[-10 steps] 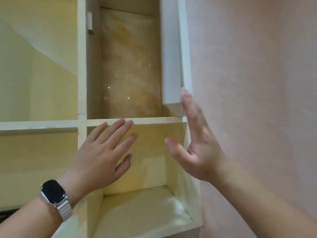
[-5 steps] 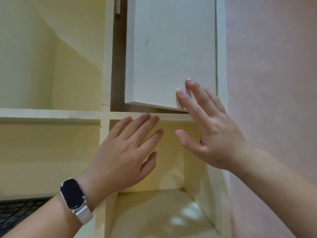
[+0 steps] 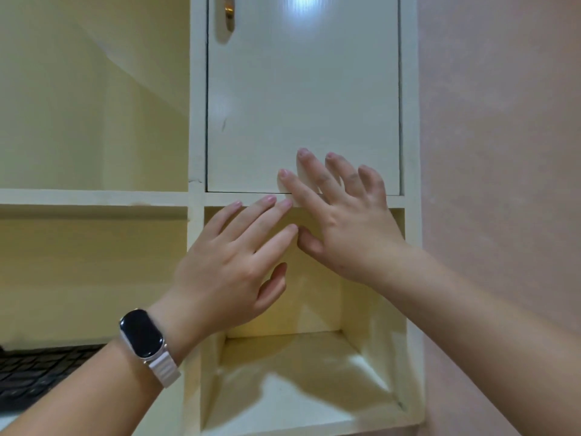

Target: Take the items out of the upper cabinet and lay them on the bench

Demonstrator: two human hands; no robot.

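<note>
Nearest the camera, the left forearm point(image 3: 78, 401) carries a black-faced smartwatch on a white woven band point(image 3: 143, 338), at the wrist well behind the fingers. Left of that wrist, far below the fingertips, a dark keyboard point(image 3: 34, 372) shows at the edge. Beneath both palms opens a cream-painted square wooden cubby point(image 3: 301, 401).

The left hand point(image 3: 226, 269) is raised with fingers straight and slightly spread, holding nothing. Its fingertips point(image 3: 268, 199) reach the cream horizontal shelf rail point(image 3: 94, 196) above the cubby, though I cannot tell whether they touch it. The right hand point(image 3: 345, 225) crosses just above them, its forefinger beside the left middle fingertip. Its fingers are spread and unclenched, the ring and little ones slightly bent, gripping nothing. The fingertips point(image 3: 303, 152) lie on the lower part of the white flat-panel cabinet door point(image 3: 301, 99).

That door fronts the upper cabinet point(image 3: 408, 89), straight beyond the right fingertips. It sits flush in its cream frame, closed, so the contents are hidden. Far above the fingers, at the door's upper left corner, hangs a brass-coloured curved handle point(image 3: 229, 14), well apart from both hands. Right of the little finger of the right hand stands a pale pink wall point(image 3: 503, 152). Left of the left fingers are open cream shelf bays point(image 3: 94, 105).
</note>
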